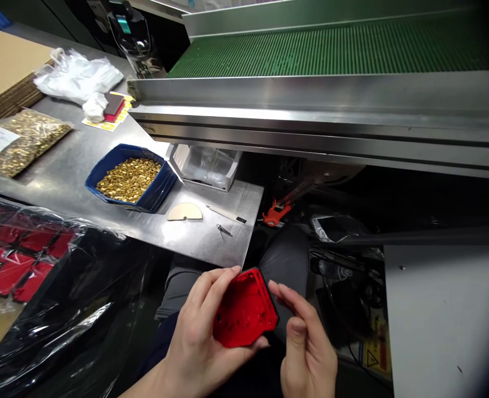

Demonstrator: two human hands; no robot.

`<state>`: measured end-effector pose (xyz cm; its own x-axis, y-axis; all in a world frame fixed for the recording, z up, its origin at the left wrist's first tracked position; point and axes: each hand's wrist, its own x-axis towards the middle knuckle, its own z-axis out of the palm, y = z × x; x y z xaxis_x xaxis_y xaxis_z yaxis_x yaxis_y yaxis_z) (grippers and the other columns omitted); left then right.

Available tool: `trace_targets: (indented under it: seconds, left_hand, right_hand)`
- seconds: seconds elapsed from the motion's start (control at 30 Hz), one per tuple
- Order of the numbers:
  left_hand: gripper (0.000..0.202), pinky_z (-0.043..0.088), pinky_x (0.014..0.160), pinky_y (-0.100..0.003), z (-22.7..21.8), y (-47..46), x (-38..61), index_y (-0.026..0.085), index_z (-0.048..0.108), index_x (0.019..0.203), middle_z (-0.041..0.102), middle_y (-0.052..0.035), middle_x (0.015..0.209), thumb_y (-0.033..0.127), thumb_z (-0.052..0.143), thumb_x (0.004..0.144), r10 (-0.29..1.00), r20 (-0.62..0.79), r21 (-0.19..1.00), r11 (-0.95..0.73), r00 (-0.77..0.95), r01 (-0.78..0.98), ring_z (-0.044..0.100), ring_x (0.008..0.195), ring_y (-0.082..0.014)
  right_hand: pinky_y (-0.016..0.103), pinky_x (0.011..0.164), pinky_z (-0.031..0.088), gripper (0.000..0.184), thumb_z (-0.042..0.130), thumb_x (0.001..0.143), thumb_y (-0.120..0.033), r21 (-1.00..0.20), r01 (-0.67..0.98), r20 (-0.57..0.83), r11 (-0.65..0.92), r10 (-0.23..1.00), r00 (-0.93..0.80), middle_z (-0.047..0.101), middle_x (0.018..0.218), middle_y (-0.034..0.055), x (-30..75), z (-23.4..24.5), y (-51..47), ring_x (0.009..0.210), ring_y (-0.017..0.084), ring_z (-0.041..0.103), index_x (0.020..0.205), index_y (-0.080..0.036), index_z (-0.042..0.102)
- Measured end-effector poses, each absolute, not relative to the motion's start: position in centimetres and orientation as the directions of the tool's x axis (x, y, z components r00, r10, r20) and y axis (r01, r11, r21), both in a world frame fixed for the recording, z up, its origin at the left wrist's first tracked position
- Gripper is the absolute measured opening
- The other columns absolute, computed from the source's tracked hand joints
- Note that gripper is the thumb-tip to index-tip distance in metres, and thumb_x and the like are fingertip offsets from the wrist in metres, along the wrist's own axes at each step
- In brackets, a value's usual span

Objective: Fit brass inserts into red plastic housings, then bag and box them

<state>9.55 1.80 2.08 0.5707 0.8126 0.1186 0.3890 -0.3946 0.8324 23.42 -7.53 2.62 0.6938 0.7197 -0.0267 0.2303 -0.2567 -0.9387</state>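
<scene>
My left hand (201, 337) is wrapped round a red plastic housing (248, 309) with a black outer edge. The housing is tilted so that its hollow inside faces up at me, with small posts and holes in its floor. Just right of it is my right hand (308, 342), thumb and fingers apart and nothing seen in them. Its fingertips come close to the housing's right edge; whether they touch it I cannot tell. Ahead on the metal bench (215, 249) lie a pale half-disc (185, 211), a thin stick-like tool (227, 214) and nail clippers (224, 230).
A blue bin (103, 166) of small brass-coloured parts and a white tray (228, 179) stand on the bench. Above runs a green conveyor belt (311, 50) with a metal side rail. Bagged red housings (10, 265) lie at left. A grey-white surface (443, 320) is at right.
</scene>
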Motion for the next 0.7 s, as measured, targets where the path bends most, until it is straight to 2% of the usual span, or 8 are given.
trace_targets:
  seconds: [0.1,0.2,0.27,0.37,0.43,0.53,0.63,0.7]
  left_hand:
    - [0.089,0.056,0.097,-0.039,1.9,1.8,9.4,0.020,0.041,0.147,0.056,-0.0149,0.128,0.048,0.085,0.075,0.819,0.129,0.823,-0.402,0.559,0.400,0.060,0.116,-0.0290]
    - [0.089,0.056,0.096,-0.039,1.9,1.8,9.4,0.021,0.041,0.147,0.056,-0.0144,0.128,0.048,0.086,0.074,0.828,0.121,0.818,-0.396,0.548,0.417,0.060,0.116,-0.0292]
    - [0.089,0.057,0.096,-0.040,1.9,1.8,9.4,0.022,0.041,0.147,0.057,-0.0143,0.128,0.048,0.085,0.074,0.830,0.117,0.820,-0.390,0.545,0.419,0.061,0.115,-0.0296]
    - [0.088,0.057,0.095,-0.042,1.9,1.9,9.5,0.023,0.041,0.147,0.057,-0.0145,0.129,0.049,0.084,0.076,0.833,0.123,0.821,-0.391,0.540,0.416,0.061,0.115,-0.0304]
    - [0.086,0.057,0.095,-0.042,1.9,1.9,9.5,0.023,0.041,0.147,0.058,-0.0144,0.129,0.049,0.084,0.076,0.835,0.125,0.819,-0.392,0.537,0.419,0.061,0.115,-0.0304]
    - [0.087,0.057,0.096,-0.040,1.9,1.9,9.5,0.021,0.041,0.147,0.058,-0.0142,0.128,0.048,0.084,0.076,0.834,0.121,0.817,-0.392,0.538,0.424,0.061,0.115,-0.0292]
    - [0.087,0.056,0.096,-0.039,1.8,2.0,9.4,0.021,0.041,0.147,0.058,-0.0133,0.128,0.047,0.084,0.076,0.840,0.113,0.818,-0.381,0.530,0.430,0.060,0.115,-0.0282]
    - [0.085,0.056,0.096,-0.039,1.8,2.1,9.4,0.022,0.041,0.146,0.058,-0.0128,0.128,0.046,0.084,0.077,0.848,0.110,0.821,-0.372,0.519,0.433,0.060,0.115,-0.0282]
  right_hand:
    - [0.034,0.087,0.053,0.033,0.049,0.102,-0.049,-0.938,0.215,-0.019,-0.271,0.661,0.750,0.075,0.095,0.0050,23.8,2.6,-7.6,0.096,0.022,0.069,0.109,-0.025,0.071]
    - [0.026,0.071,0.053,0.026,0.050,0.103,-0.039,-0.936,0.258,0.064,-0.239,0.605,0.794,0.064,0.070,-0.0004,24.8,2.4,-7.7,0.071,0.015,0.064,0.097,-0.022,0.069]
    - [0.026,0.073,0.055,0.021,0.051,0.102,-0.035,-0.926,0.294,0.065,-0.236,0.668,0.741,0.069,0.079,0.0020,25.5,2.4,-7.7,0.078,0.016,0.068,0.103,-0.022,0.068]
    - [0.031,0.085,0.059,0.023,0.055,0.100,-0.031,-0.920,0.305,-0.012,-0.246,0.796,0.606,0.075,0.108,0.0075,25.8,2.4,-7.5,0.100,0.021,0.073,0.118,-0.023,0.067]
    - [0.032,0.087,0.059,0.023,0.057,0.098,-0.029,-0.929,0.290,-0.028,-0.231,0.824,0.566,0.075,0.111,0.0071,25.7,2.4,-7.3,0.101,0.022,0.073,0.119,-0.025,0.066]
    - [0.027,0.077,0.059,0.014,0.060,0.097,-0.028,-0.925,0.312,0.021,-0.218,0.789,0.614,0.074,0.094,0.0038,25.5,2.5,-7.4,0.085,0.018,0.073,0.108,-0.024,0.068]
    - [0.021,0.058,0.051,0.017,0.054,0.101,-0.031,-0.912,0.350,0.083,-0.212,0.741,0.667,0.060,0.066,-0.0027,25.8,2.7,-7.6,0.057,0.011,0.061,0.096,-0.022,0.068]
    - [0.022,0.061,0.052,0.024,0.049,0.103,-0.035,-0.903,0.369,0.088,-0.221,0.745,0.661,0.061,0.065,-0.0021,26.0,2.8,-7.7,0.060,0.012,0.062,0.098,-0.022,0.069]
